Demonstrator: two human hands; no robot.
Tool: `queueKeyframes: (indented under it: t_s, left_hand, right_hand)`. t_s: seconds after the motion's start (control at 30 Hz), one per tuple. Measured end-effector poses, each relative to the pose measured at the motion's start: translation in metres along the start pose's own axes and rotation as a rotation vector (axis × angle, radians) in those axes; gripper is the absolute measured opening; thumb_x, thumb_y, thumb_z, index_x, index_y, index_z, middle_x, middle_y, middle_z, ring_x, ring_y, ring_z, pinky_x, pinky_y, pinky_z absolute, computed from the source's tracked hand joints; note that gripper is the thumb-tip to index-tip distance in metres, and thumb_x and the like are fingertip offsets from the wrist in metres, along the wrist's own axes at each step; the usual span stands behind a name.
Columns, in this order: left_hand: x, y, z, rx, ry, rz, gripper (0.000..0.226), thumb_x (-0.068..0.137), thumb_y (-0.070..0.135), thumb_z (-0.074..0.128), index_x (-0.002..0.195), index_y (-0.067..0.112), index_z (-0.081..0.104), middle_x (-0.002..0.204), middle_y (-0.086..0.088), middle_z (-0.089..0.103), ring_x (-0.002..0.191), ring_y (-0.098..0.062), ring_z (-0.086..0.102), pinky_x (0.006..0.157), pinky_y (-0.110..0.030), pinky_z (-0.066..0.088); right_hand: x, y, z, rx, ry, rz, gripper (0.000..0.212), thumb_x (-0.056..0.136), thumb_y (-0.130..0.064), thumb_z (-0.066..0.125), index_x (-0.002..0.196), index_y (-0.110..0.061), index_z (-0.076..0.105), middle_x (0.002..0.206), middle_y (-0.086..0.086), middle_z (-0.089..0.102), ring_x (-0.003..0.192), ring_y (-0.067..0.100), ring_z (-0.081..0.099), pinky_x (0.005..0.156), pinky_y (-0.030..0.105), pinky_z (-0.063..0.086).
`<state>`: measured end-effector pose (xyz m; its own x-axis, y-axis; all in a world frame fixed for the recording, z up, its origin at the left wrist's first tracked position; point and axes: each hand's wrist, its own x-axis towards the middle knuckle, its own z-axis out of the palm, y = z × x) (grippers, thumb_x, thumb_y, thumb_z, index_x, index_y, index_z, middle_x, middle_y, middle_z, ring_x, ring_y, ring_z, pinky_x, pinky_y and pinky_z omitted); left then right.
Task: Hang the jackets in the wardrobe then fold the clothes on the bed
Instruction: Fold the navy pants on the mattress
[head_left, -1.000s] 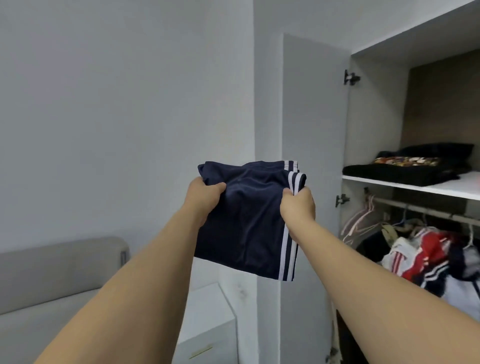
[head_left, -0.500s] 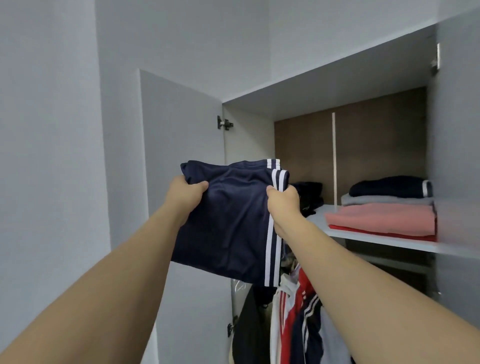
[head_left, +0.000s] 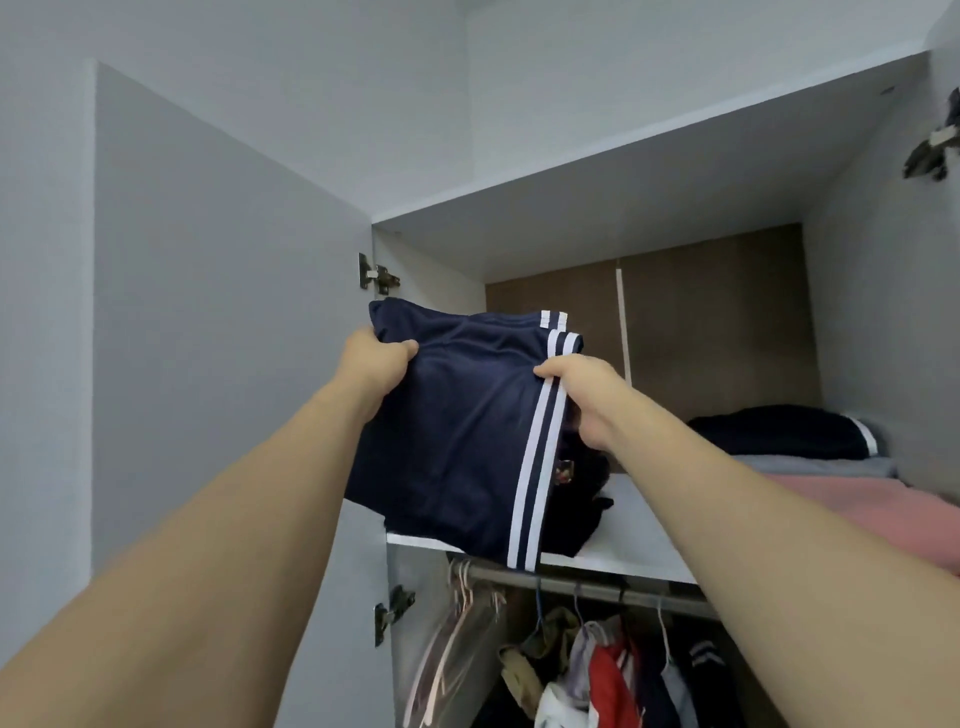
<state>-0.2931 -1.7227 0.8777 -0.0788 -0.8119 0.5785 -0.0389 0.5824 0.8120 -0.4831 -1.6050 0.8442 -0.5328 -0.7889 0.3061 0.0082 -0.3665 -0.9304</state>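
Item: folded navy garment with white side stripes (head_left: 457, 441), held up before the white wardrobe shelf (head_left: 623, 564).
Left hand (head_left: 374, 358): fingers curled, pinching its top-left corner.
Right hand (head_left: 582, 400): fingers clamped on the striped edge.
Progress: jackets (head_left: 613, 670) hang below the fingers; this piece apparently folded, not yet shelved.
Room: dark pile (head_left: 582, 493) just behind; bare shelf right of the fingers, before the pink stack (head_left: 872, 514).

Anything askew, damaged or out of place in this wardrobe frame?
Nothing stands out. Both hands, left and right, hold the folded navy garment at the shelf; the stacks there look folded, and the jackets hang from the rail.
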Motion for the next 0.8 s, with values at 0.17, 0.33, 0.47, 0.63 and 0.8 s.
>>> queueKeyframes:
  t_s: [0.17, 0.33, 0.47, 0.63, 0.8]
  left_hand:
    - [0.080, -0.015, 0.033, -0.007, -0.106, 0.036, 0.038, 0.092, 0.018, 0.066, 0.127, 0.009, 0.054, 0.114, -0.005, 0.060, 0.087, -0.017, 0.058, 0.075, -0.030, 0.045]
    - [0.145, -0.028, 0.056, 0.133, -0.298, 0.054, 0.039, 0.089, 0.022, 0.071, 0.125, 0.011, 0.059, 0.115, -0.003, 0.066, 0.102, -0.023, 0.063, 0.089, -0.037, 0.051]
    - [0.192, -0.038, 0.076, 0.238, -0.429, 0.083, 0.011, 0.087, 0.021, 0.073, 0.096, 0.020, 0.066, 0.088, 0.005, 0.071, 0.075, -0.012, 0.068, 0.057, -0.022, 0.050]
    - [0.242, -0.053, 0.116, 0.385, -0.700, 0.053, 0.014, 0.085, 0.016, 0.074, 0.098, 0.020, 0.071, 0.096, -0.006, 0.076, 0.085, -0.027, 0.073, 0.077, -0.038, 0.058]
    - [0.240, -0.106, 0.203, 0.682, -1.007, 0.120, 0.028, 0.080, 0.025, 0.080, 0.104, 0.021, 0.068, 0.116, -0.008, 0.070, 0.105, -0.030, 0.066, 0.097, -0.046, 0.051]
  right_hand:
    - [0.064, -0.003, -0.003, -0.100, -0.144, 0.024, 0.016, 0.083, -0.025, 0.066, 0.096, -0.016, 0.063, 0.079, 0.005, 0.070, 0.071, 0.022, 0.068, 0.062, 0.034, 0.057]
    - [0.126, 0.004, -0.013, -0.121, -0.203, 0.010, 0.012, 0.084, -0.025, 0.065, 0.087, -0.015, 0.058, 0.067, 0.003, 0.069, 0.060, 0.018, 0.069, 0.060, 0.031, 0.058]
    - [0.168, 0.020, -0.015, -0.226, -0.379, 0.122, 0.005, 0.085, -0.013, 0.065, 0.082, -0.011, 0.061, 0.079, 0.011, 0.071, 0.074, 0.024, 0.071, 0.073, 0.038, 0.060]
    - [0.204, 0.041, -0.014, -0.407, -0.486, 0.254, 0.009, 0.087, -0.012, 0.064, 0.092, -0.006, 0.068, 0.095, 0.014, 0.072, 0.087, 0.025, 0.071, 0.080, 0.038, 0.059]
    - [0.200, 0.095, -0.040, -0.572, -0.463, 0.484, 0.018, 0.090, -0.017, 0.063, 0.091, -0.004, 0.075, 0.094, 0.016, 0.071, 0.086, 0.027, 0.070, 0.083, 0.036, 0.058]
